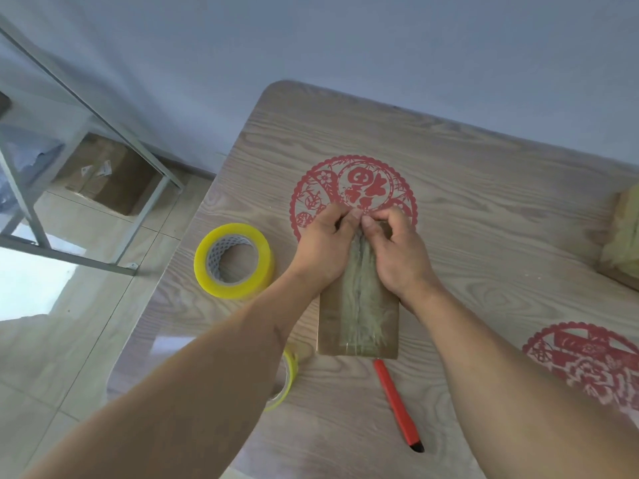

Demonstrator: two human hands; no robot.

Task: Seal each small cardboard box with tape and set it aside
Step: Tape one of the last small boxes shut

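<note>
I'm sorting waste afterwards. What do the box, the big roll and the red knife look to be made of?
Box: brown matte cardboard, its top under wrinkled glossy clear tape. Big roll: yellowish translucent plastic tape, shiny, on a printed, probably paper, core. Red knife: likely smooth plastic casing with a dark tip.

Yellow tape roll (234,261) — red knife (397,406).

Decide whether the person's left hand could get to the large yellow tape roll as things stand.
Probably yes. The large yellow tape roll lies flat on the table just left of the left hand, nothing between them. That hand would first have to leave the cardboard box.
</note>
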